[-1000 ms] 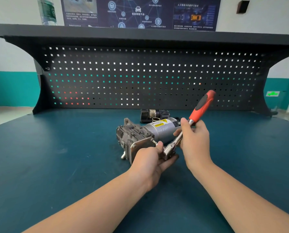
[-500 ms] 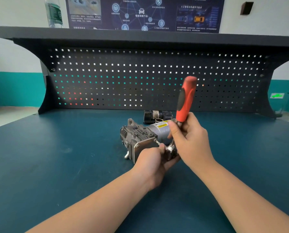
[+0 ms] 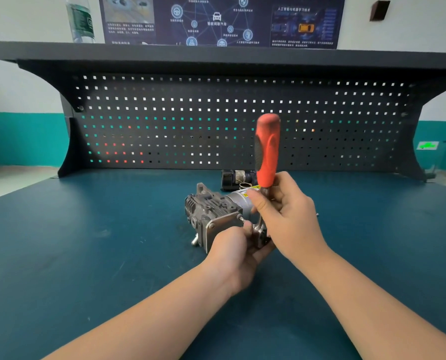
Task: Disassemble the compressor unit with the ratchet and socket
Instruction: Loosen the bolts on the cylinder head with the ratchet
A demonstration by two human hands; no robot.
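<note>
A person works on a compressor (image 3: 216, 214) lying on its side near the middle of a blue-green surface (image 3: 87, 255), its finned head end toward 9 o'clock and its silver motor can toward 3 o'clock. The right hand (image 3: 284, 216) grips a ratchet (image 3: 267, 152) low on its red handle, fingers curled around the shaft, with the handle standing nearly upright toward 12 o'clock. The ratchet's metal head sits at the compressor's near corner, where the left hand (image 3: 235, 250) closes around it, fingers curled and pinching at the head and socket (image 3: 259, 236); the socket itself is mostly hidden by both hands. A bolt end (image 3: 240, 218) shows on the mounting plate just at 11 o'clock of the left thumb. A dark cylindrical part (image 3: 236, 179) lies behind the compressor at 12 o'clock, near a black pegboard (image 3: 164, 120). A bottle (image 3: 80, 19) stands on the shelf (image 3: 216, 54) above, at 10 o'clock.
</note>
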